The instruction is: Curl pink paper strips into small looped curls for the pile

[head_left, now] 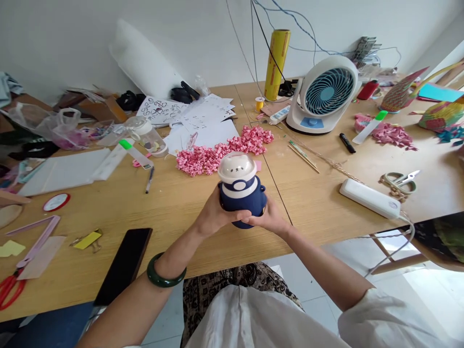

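Both my hands are wrapped round a navy-blue and white cup (243, 199) with a clear domed lid over a small white animal face. My left hand (219, 212) grips its left side, thumb across the front; my right hand (267, 216) grips the right side, and the thumbs almost meet. Most of my fingers are hidden behind the cup. It stands upright near the table's front edge; whether its base touches the tabletop I cannot tell. Just behind it lies a long heap of small pink folded pieces (203, 159).
A white fan (328, 99) and a yellow roll (277, 65) stand at the back. Left are a black phone (123, 263), a pen (150, 180) and red-handled scissors (14, 285). A white power strip (369, 198), scissors (400, 182) and a black marker (347, 143) lie right.
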Demonstrator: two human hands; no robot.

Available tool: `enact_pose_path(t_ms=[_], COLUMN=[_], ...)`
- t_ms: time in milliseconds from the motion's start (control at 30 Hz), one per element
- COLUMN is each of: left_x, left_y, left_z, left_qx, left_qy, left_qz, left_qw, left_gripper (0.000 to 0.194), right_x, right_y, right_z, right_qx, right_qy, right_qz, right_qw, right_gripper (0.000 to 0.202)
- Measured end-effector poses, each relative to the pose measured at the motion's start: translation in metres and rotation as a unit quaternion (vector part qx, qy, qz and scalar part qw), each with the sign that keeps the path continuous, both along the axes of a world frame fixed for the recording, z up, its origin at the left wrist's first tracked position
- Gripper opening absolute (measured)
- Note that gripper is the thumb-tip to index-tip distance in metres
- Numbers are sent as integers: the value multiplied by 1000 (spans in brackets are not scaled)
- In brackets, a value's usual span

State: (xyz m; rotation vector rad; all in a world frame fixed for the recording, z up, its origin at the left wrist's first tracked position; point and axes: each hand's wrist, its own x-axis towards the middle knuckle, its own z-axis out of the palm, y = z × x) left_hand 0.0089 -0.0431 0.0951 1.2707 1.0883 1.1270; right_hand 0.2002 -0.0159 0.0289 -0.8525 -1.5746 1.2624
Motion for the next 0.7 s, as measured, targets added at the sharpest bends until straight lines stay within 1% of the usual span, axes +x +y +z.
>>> enact_pose_path(t_ms=[67, 133, 200, 233, 267, 300, 333, 367, 400, 433, 467, 533, 567, 600, 633, 700], left_x=[0, -2, -7, -12, -17, -24, -33, -43, -55, -67, -80, -103, -111, -116, -119, -116], left_y=[3, 8, 17, 25, 34, 46, 61, 78, 97, 119, 142, 189, 213, 235, 255, 289], left_z=[-5, -11, -16, -18, -19, -20, -20, -19, -17, -16, -14, -12, -12, -12, -13, -18], left_qx=[2, 10, 26, 43, 63, 84, 106, 130, 157, 181, 206, 230, 227, 227, 225, 211], left_qy=[30, 61, 66, 51, 29, 16, 7, 2, -3, 4, 18, 48, 56, 51, 60, 83], left_qz=[48, 107, 156, 167, 185, 213, 253, 288, 331, 360, 382, 405, 412, 440, 443, 427], left_qw=[998, 992, 985, 984, 980, 973, 962, 949, 931, 915, 901, 884, 881, 868, 866, 875], left_gripper=[85, 84, 85, 84, 79, 74, 70, 71, 73, 74, 73, 74, 75, 77, 81, 85], right_x=[-4, -7, -7, -5, -3, 0, 3, 6, 9, 10, 11, 11, 10, 9, 8, 7], right_y=[17, 36, 55, 63, 70, 75, 79, 81, 82, 82, 82, 80, 79, 79, 78, 77], right_z=[-4, -10, -18, -23, -27, -30, -33, -36, -37, -38, -38, -38, -37, -36, -35, -33], right_qx=[49, 90, 166, 217, 267, 315, 352, 377, 398, 407, 407, 404, 408, 413, 416, 434], right_qy=[-11, -24, -62, -80, -93, -106, -133, -151, -164, -175, -182, -196, -199, -199, -198, -190], right_qz=[29, 66, 88, 76, 45, 1, -33, -64, -88, -101, -101, -83, -81, -86, -93, -107], right_qw=[998, 994, 980, 970, 958, 943, 926, 912, 898, 891, 889, 890, 887, 885, 883, 874], right_gripper=[111, 117, 125, 122, 113, 97, 78, 66, 59, 54, 51, 46, 45, 45, 45, 46])
